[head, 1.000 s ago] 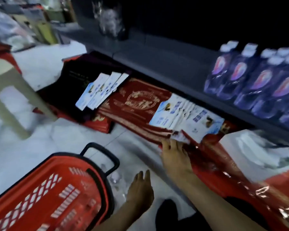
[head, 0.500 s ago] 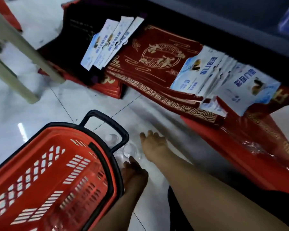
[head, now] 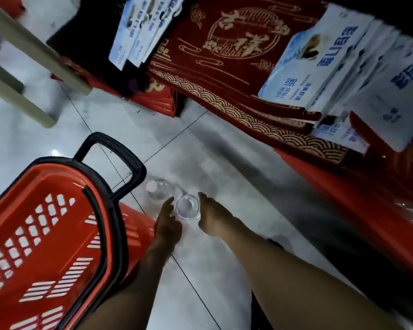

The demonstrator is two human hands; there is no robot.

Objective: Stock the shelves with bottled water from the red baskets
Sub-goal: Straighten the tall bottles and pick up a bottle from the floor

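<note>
Now the left hand [head: 168,222] and right hand [head: 210,216], newly lowered, are flanking a clear plastic water bottle [head: 187,207] on the white tiled floor [head: 224,167]; grip indeterminate, pickup probably beginning.

Pale floor tiles [head: 200,144] with thin dark grout lines lie under and around the grip. Well ahead of it lies a stack of red mats [head: 224,55] with gold characters and wave borders. Ahead and to the right, white-and-blue packets [head: 320,63] fan across the mats. Three slim packets [head: 138,32] lie ahead-left. Beige stool legs [head: 34,51] stand far to the left and ahead. Red plastic-wrapped goods [head: 355,198] lie to the right
</note>
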